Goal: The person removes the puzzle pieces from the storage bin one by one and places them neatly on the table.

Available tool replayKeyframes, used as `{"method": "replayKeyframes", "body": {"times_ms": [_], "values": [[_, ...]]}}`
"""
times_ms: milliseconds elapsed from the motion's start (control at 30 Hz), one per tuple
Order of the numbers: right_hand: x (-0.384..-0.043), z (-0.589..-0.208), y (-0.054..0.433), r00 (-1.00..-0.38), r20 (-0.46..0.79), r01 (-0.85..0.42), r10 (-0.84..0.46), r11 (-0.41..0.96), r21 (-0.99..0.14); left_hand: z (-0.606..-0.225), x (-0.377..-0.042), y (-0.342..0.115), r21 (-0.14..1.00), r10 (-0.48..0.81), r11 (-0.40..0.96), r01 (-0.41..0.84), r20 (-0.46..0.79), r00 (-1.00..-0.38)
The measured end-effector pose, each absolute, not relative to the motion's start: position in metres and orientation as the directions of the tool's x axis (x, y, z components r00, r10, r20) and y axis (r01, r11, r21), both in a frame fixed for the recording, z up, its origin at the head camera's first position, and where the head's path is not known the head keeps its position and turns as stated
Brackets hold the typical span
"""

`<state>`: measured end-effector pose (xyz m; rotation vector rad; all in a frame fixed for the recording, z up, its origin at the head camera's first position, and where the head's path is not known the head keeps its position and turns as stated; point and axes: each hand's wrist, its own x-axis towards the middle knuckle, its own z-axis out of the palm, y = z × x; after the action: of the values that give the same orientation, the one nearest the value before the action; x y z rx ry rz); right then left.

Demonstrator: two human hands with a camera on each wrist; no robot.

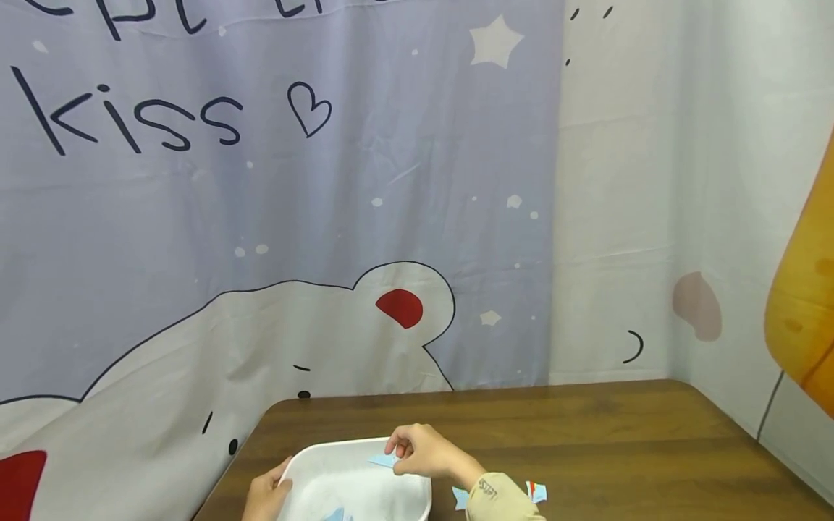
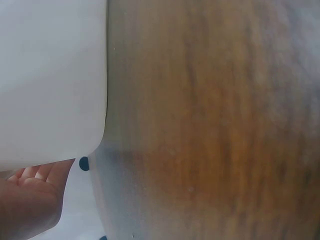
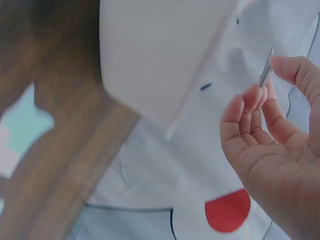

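A white plastic tub [image 1: 355,485] with rounded corners is at the table's near side. My left hand [image 1: 267,492] grips its left wall, thumb at the rim; in the left wrist view the same hand [image 2: 37,192] is partly hidden by the tub [image 2: 55,85]. Over the tub's far right corner, my right hand [image 1: 426,454] pinches a light blue puzzle piece [image 1: 381,460]. The right wrist view shows this thin piece [image 3: 266,70] edge-on between thumb and fingertips of the right hand [image 3: 270,130]. More light blue pieces [image 1: 335,514] lie inside the tub, cut off by the frame.
On the brown wooden table [image 1: 586,427], right of the tub, lie a light blue piece [image 1: 460,498] and a piece with red and white print [image 1: 538,492], both close to the right sleeve [image 1: 498,499]. A printed curtain [image 1: 391,181] hangs behind the table.
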<state>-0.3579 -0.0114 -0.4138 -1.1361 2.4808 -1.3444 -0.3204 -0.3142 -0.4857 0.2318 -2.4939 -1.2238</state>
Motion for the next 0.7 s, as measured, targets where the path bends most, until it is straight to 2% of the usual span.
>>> {"method": "replayKeyframes", "body": {"times_ms": [200, 700], "values": [[-0.366, -0.405, 0.021, -0.718, 0.279, -0.597, -0.638, 0.358, -0.718, -0.479, -0.321, -0.314, 0.765, -0.295, 0.644, 0.005, 0.255, -0.921], [-0.377, -0.422, 0.126, -0.796, 0.262, -0.545, -0.545, 0.459, -0.701, -0.477, -0.319, -0.322, 0.785, -0.297, 0.620, -0.001, 0.234, -0.926]]}}
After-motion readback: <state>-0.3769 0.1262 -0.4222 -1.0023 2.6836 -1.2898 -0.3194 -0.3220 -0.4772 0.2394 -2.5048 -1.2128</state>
